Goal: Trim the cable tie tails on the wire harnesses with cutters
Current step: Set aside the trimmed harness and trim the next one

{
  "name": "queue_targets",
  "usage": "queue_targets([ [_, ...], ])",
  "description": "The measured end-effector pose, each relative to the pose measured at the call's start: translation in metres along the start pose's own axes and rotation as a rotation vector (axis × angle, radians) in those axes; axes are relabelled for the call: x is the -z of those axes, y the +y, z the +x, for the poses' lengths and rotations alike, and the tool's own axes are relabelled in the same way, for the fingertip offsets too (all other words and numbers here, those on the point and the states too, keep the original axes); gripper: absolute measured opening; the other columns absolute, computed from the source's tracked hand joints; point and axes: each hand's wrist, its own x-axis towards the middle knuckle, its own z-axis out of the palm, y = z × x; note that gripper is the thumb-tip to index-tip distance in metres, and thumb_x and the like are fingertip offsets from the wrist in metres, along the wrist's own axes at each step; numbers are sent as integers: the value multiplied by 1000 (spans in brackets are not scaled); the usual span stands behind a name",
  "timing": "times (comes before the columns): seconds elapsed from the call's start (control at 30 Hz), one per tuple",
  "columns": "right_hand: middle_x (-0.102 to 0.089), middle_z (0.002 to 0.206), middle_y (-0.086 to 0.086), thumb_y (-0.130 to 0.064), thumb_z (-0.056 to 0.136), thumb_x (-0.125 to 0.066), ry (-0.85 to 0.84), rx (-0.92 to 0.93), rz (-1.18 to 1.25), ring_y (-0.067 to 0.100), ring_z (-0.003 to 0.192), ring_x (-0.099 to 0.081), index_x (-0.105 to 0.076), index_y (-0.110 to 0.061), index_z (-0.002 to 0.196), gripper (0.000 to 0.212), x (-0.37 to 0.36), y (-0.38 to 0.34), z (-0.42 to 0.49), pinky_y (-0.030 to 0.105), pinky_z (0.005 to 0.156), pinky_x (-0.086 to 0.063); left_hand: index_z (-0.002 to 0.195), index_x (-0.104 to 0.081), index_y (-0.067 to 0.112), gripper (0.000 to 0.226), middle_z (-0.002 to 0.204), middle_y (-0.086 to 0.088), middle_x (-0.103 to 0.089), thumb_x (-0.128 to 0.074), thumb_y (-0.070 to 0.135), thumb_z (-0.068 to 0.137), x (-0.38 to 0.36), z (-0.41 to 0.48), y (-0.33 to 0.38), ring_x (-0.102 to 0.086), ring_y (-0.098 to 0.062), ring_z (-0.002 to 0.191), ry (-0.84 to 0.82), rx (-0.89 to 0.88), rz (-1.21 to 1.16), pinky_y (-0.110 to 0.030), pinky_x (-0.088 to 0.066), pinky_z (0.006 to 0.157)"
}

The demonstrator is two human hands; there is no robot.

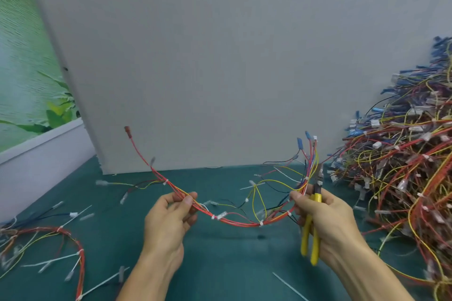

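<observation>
Two hands stretched the wire harness (234, 221) crosswise: the left hand (168, 222) pinched one side, while the right hand (327, 222) pinched the other and gripped the cutters (311, 234). Their head pointed up, just beside a cable tie (305, 179) above the right fingertips.

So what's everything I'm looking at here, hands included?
held harness: one, mostly red and yellow wires with white ties, strung between both hands
cutters: one, yellow handles, in the right hand
harness pile: one heap, red, yellow and blue, right side of the mat
second harness: one, red loop with long white tie tails, lower left
loose tie tail: one, white, on the mat near the bottom edge
mat: one, dark teal, under everything
board: one, pale grey, standing behind
leafy picture: one, green, far left
left hand: pinches the held harness
right hand: holds the cutters, pinches the held harness
</observation>
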Motion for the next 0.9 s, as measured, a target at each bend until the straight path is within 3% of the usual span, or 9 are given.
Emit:
queue_targets([
  [0.4, -59, 54, -1, 4, 82, -70, -8, 40, -59, 8, 45, -53, -67, -6, 84, 10, 2, -4, 2, 21, 46, -46, 85, -55, 9, 14, 80, 2, -75, -59, -3, 89, -7, 1, -2, -65, -17, 70, 0, -66, 74, -30, -49, 63],
  [0.7, -55, 57, 6, 7, 81, -69, -13, -42, 13, 10, 41, -50, -63, -5, 77, 14, 0, -10, 1, 19, 39, -45, 94, -62, 8, 9, 84, -2, -76, -63, 1, 88, -7, 2, -8, -68, -8, 66, -35, -31, 180, -29, -50, 64],
  [0.77, -56, 58, 9, 6, 81, -69, -26, -102, 51, 11, 38, -51, -60, -5, 76, 15, -1, -13, 1, 20, 38, -46, 96, -67, 10, 13, 82, -1, -76, -64, 2, 87, -7, 1, -10, -69, -9, 69, -64, -21, 273, -28, -50, 65],
  [0.83, -60, 55, 8, 3, 80, -71, -45, -157, 69, 12, 38, -54, -58, -6, 77, 16, -2, -16, -1, 22, 40, -48, 98, -70, 16, 15, 86, 2, -75, -66, 7, 87, -7, -1, -13, -69, -13, 85, -82, -44, 440, -30, -50, 73],
  [0.9, -61, 55, 6, -2, 79, -73, -63, -173, 44, 14, 41, -55, -59, -9, 76, 16, -3, -16, -3, 25, 44, -47, 112, -67, 22, 27, 111, 3, -68, -69, 21, 85, -10, -7, -13, -60, -19, 110, -49, -161, 851, -34, -46, 91],
])
